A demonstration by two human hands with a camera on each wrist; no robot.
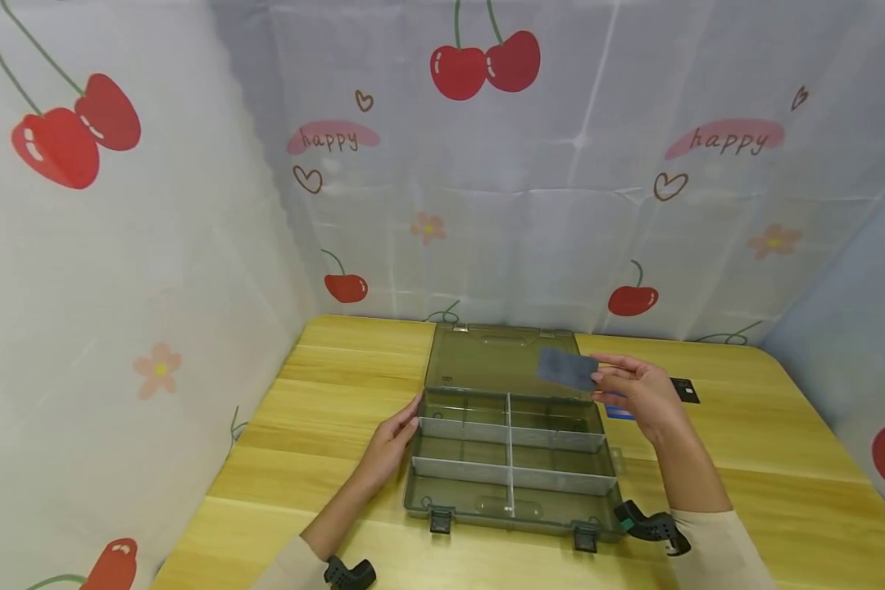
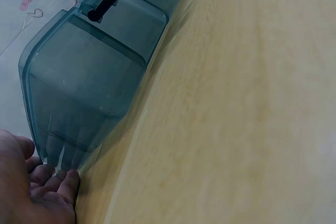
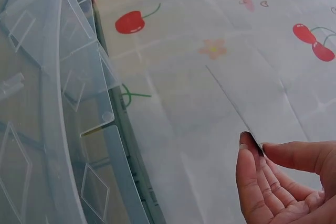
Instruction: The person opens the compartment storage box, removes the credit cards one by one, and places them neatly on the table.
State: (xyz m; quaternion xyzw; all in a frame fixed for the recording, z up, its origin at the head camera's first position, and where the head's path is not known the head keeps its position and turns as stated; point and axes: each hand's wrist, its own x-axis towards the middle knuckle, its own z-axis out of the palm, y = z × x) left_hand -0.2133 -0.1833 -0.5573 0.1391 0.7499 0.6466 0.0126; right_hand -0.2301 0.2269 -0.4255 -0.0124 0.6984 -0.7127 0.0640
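Observation:
A thin dark grey card (image 1: pixel 566 369) is pinched between the thumb and fingers of my right hand (image 1: pixel 637 393), above the back right of a clear green-grey divided box (image 1: pixel 512 475). In the right wrist view the card (image 3: pixel 231 100) appears edge-on, its lower end in the fingertips. The box's hinged lid (image 1: pixel 487 358) lies open toward the back. White dividers split the box into several compartments. My left hand (image 1: pixel 387 447) touches the box's left side near the hinge, and the left wrist view shows its fingertips against the box's wall (image 2: pixel 79 87).
Right of the box, partly behind my right hand, lie a blue card (image 1: pixel 618 412) and a black card (image 1: pixel 686 391) on the wooden table (image 1: pixel 752 459). Two dark latches (image 1: pixel 441 520) hang at the box's front. A cherry-printed curtain (image 1: pixel 516 238) surrounds the table's back and sides.

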